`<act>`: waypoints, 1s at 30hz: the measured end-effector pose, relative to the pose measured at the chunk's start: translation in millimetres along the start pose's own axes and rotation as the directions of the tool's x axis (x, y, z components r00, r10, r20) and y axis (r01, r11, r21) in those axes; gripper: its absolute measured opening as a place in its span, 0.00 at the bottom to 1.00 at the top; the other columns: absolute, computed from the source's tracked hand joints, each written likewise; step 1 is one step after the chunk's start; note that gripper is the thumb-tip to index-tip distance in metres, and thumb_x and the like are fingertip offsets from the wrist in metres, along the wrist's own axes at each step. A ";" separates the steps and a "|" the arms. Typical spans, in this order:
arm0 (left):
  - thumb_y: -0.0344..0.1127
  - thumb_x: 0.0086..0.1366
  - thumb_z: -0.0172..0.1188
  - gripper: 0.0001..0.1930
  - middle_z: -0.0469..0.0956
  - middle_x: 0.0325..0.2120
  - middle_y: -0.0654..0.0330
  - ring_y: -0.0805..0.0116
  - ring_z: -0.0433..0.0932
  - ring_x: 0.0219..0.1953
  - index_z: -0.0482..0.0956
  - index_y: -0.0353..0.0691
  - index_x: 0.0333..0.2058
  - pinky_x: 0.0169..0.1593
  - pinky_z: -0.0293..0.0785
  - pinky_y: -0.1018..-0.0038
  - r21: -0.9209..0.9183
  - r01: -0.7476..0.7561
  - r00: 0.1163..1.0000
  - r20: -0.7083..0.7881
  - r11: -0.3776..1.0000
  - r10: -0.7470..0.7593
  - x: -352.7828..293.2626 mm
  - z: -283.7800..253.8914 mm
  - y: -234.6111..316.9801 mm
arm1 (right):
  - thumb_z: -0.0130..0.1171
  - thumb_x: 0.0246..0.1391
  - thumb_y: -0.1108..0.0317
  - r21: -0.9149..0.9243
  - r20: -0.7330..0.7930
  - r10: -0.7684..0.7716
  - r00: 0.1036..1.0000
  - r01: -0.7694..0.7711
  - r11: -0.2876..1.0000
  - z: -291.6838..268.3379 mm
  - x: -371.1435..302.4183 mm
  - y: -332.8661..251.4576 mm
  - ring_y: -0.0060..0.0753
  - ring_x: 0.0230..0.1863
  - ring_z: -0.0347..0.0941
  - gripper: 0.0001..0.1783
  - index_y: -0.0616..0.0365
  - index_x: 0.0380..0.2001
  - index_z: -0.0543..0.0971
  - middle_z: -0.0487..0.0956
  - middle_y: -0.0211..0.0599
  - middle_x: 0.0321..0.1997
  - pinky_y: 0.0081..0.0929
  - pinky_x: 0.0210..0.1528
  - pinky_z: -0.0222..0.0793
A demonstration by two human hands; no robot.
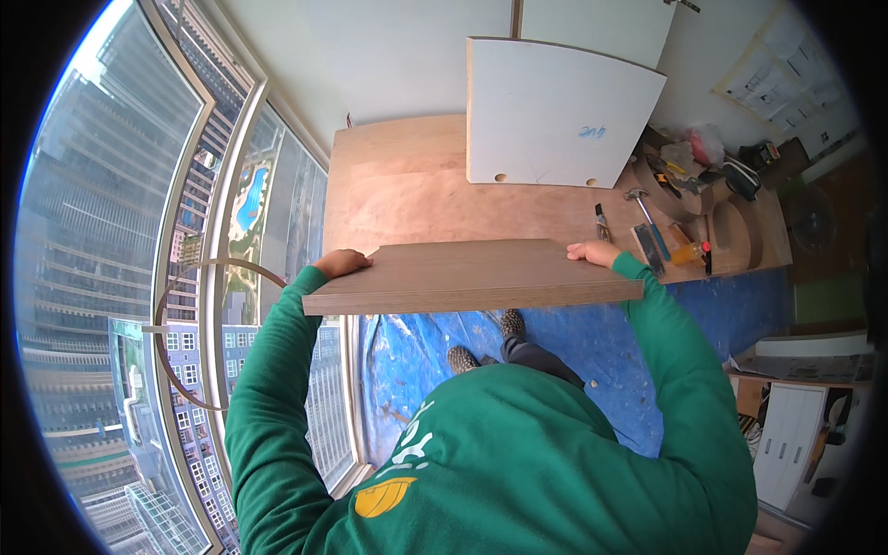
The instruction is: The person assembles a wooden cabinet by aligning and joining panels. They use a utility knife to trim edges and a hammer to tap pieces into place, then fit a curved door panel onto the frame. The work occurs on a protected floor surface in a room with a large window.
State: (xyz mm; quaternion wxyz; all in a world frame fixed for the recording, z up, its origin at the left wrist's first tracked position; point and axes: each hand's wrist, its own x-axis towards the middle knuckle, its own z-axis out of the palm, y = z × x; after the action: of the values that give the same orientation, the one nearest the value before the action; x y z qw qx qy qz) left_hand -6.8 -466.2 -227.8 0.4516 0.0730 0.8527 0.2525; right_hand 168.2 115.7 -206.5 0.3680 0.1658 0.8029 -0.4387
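Observation:
A brown wood-grain board (472, 273) spans the space in front of my body, its long edge facing me. My left hand (344, 263) grips its left end, fingers over the top face. At the far right corner, my right hand (594, 252) is closed on the same board, thumb side up. Behind the board lies a plywood work surface (398, 185). Whether the board rests on that surface or is held just above its near edge, I cannot tell. The undersides of both hands are hidden.
A white panel (564, 116) leans at the back of the plywood. To the right lie a hammer (649, 222), a brush (602, 224), a yellow bottle (689, 253) and rolls of edging strip (737, 231). Windows (120, 231) line the left; blue sheeting (416, 370) covers the floor.

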 end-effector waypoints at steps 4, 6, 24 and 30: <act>0.57 0.74 0.54 0.35 0.78 0.55 0.40 0.49 0.81 0.53 0.69 0.35 0.67 0.59 0.74 0.59 -0.731 0.082 0.970 -0.097 0.677 -0.222 -8.8 2.7 -26.1 | 0.60 0.64 0.54 -0.023 0.000 -0.004 1.000 0.004 1.000 -11.3 9.1 -4.7 0.37 0.60 0.75 0.30 0.66 0.60 0.79 0.82 0.42 0.61 0.34 0.65 0.63; 0.59 0.74 0.52 0.39 0.70 0.63 0.35 0.40 0.80 0.55 0.60 0.40 0.73 0.60 0.74 0.51 -0.954 0.041 0.995 0.013 0.298 -0.096 -40.4 28.2 -28.2 | 0.60 0.64 0.53 -0.047 0.007 -0.005 1.000 0.006 0.999 -19.3 18.9 -3.5 0.37 0.59 0.76 0.27 0.63 0.57 0.82 0.84 0.40 0.58 0.34 0.64 0.64; 0.48 0.78 0.51 0.29 0.79 0.48 0.27 0.34 0.79 0.57 0.82 0.19 0.47 0.68 0.63 0.43 -0.566 -0.656 -0.062 -0.620 -0.500 0.782 -378.5 138.9 305.2 | 0.60 0.64 0.58 -0.127 -0.028 0.016 0.999 -0.019 0.992 -51.1 52.2 -12.9 0.34 0.37 0.78 0.16 0.58 0.42 0.87 0.86 0.37 0.39 0.37 0.45 0.71; 0.50 0.77 0.52 0.30 0.83 0.36 0.29 0.33 0.83 0.50 0.85 0.21 0.40 0.67 0.64 0.43 -0.400 -0.709 -0.182 -0.692 -0.581 0.698 -378.4 132.5 315.9 | 0.55 0.64 0.60 0.180 0.077 0.208 0.975 -0.219 0.959 -63.2 39.6 -21.8 0.29 0.20 0.70 0.16 0.61 0.30 0.82 0.78 0.40 0.23 0.36 0.22 0.65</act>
State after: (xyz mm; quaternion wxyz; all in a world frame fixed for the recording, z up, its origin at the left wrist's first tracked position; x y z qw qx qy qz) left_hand 287.5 -279.0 144.9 0.0403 0.4855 0.2239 0.8441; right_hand 100.5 153.6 -201.2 0.4189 0.2726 0.7246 -0.4744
